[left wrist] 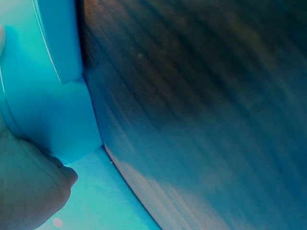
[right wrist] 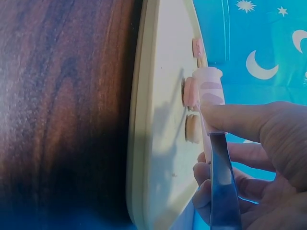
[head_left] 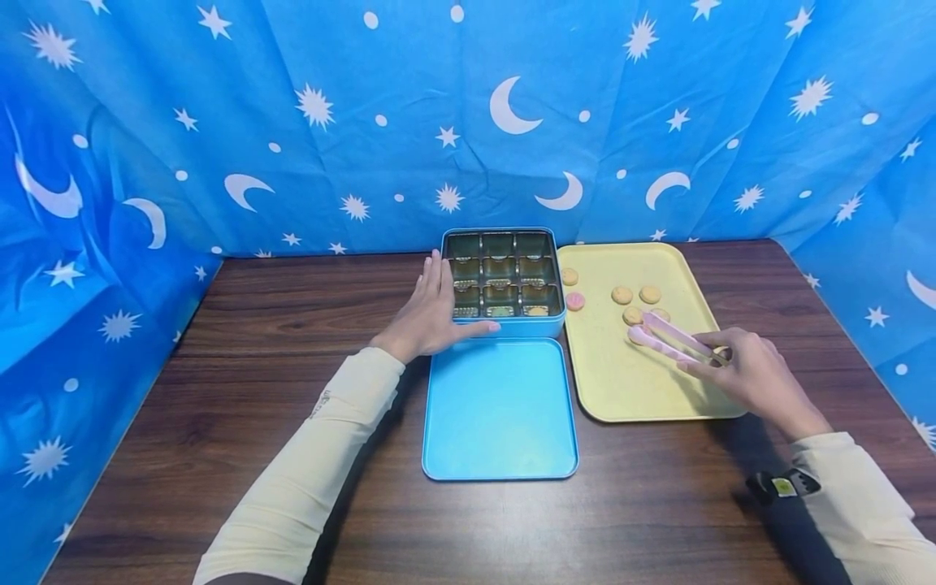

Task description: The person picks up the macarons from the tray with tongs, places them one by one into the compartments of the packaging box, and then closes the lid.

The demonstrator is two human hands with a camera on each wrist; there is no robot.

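Observation:
My left hand rests against the left front corner of a blue tin, fingers straight along its side and thumb across its front. The tin holds a divided insert; round cookies show in its front row, among them a yellowish one. My right hand grips metal tongs with pink-and-white tips, thumb on one side and fingers on the other. The tips are low over a yellow tray, right at a group of round cookies. In the right wrist view a pinkish cookie sits beside the tips.
The blue lid lies in front of the tin on the wooden table. A pink cookie and a tan one lie at the tray's left edge. A blue star-and-moon cloth hangs behind the table.

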